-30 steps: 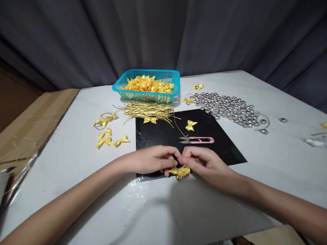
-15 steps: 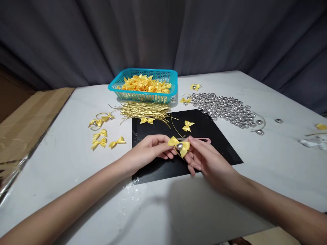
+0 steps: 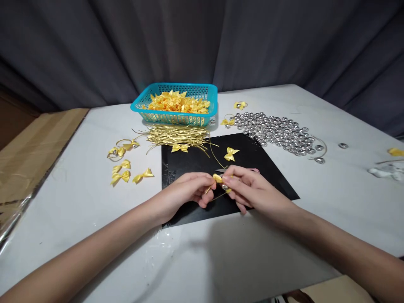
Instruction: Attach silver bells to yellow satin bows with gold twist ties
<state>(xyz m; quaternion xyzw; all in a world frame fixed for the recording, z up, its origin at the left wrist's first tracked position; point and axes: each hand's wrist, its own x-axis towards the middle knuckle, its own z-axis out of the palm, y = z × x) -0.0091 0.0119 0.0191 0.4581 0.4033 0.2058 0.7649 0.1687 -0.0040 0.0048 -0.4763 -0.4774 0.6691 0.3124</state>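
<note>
Between my two hands, above the black mat (image 3: 189, 212), is a yellow ribbon bow (image 3: 217, 178) with a silver bell-like bead (image 3: 224, 187) and a thin gold cord. My left hand (image 3: 198, 189) is closed, its thumb and fingers pinching the bow's left side and the cord. My right hand (image 3: 244, 187) pinches the other side, its fingers covering much of the bow. Scissors (image 3: 221, 170) with pink handles lie on the mat, mostly hidden behind my right hand. Another yellow bow (image 3: 231, 154) lies just beyond them.
A teal basket (image 3: 173, 112) full of yellow bows stands at the back, with a pile of gold cords (image 3: 176, 135) before it. Silver beads (image 3: 274, 130) are heaped to the right. Several loose bows (image 3: 120, 177) lie at left. Cardboard (image 3: 41, 143) borders the table's left edge.
The bow has turned, so less of it shows. My right fingers have closed over its right side, and my left hand has shifted slightly down. The view has moved a little.
</note>
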